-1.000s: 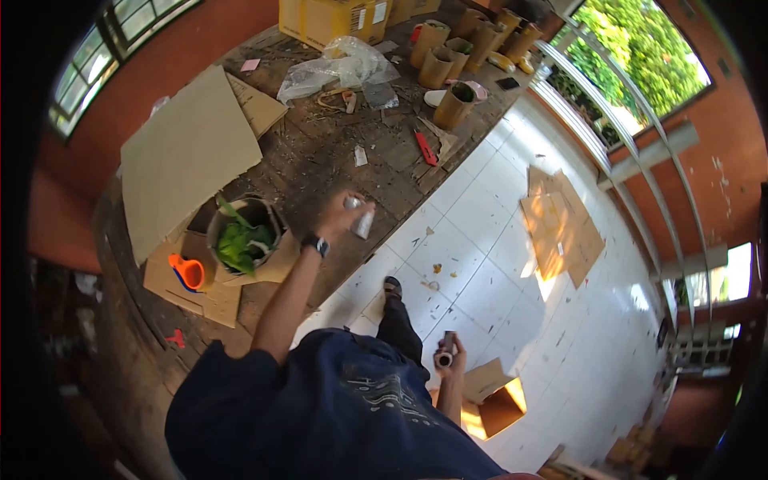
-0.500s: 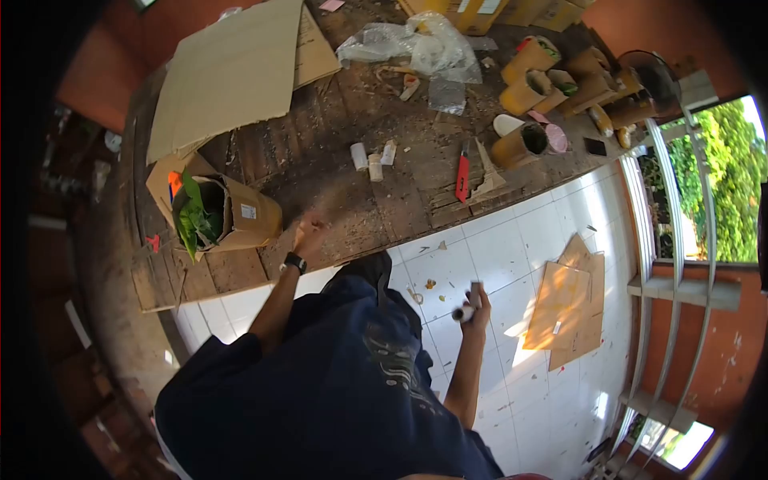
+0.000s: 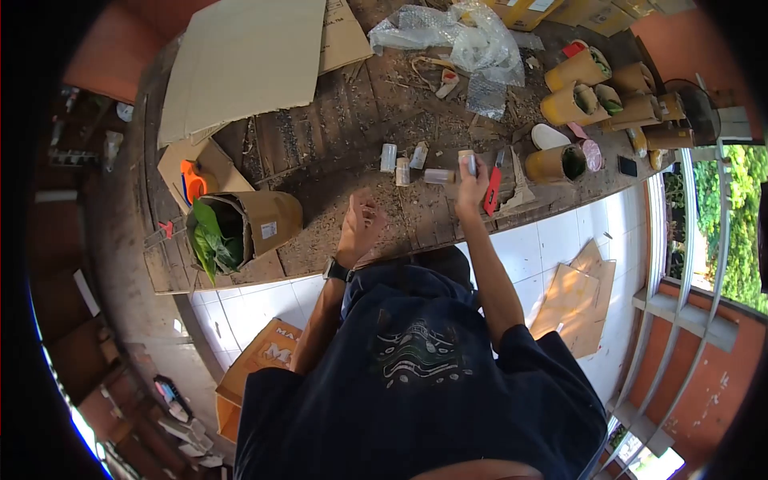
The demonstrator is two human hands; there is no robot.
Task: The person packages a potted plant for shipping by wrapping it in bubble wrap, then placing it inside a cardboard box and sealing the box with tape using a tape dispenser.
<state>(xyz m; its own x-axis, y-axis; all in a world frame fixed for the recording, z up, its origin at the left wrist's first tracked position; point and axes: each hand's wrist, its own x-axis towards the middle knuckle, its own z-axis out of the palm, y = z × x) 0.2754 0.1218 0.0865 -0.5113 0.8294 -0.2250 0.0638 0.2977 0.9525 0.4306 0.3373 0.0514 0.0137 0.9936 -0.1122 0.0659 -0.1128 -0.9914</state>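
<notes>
My right hand [image 3: 472, 186] is over the table's front part, closed on a small pale roll. Just left of it lies another small roll [image 3: 438, 176], pinkish, on its side. Several more small rolls [image 3: 402, 171] are grouped a little farther left. My left hand [image 3: 360, 228], with a watch at the wrist, hovers by the table edge, its fingers apart and nothing in them. To its left lies a cardboard tube [image 3: 274, 224] with green leaves [image 3: 210, 238] poking from its open end. A red cutter [image 3: 493, 190] rests right of my right hand.
A large cardboard sheet [image 3: 244, 68] covers the back left of the wooden table [image 3: 344, 112]. Bubble wrap [image 3: 488, 50] lies at the back. Cardboard tubes with leaves [image 3: 578, 74] stand at the right, near a phone [image 3: 627, 166]. An orange tape dispenser [image 3: 194, 182] is behind the left tube.
My right hand has moved up from over the floor to the table, and a pinkish roll now lies beside it. My left hand has moved right. The view has shifted.
</notes>
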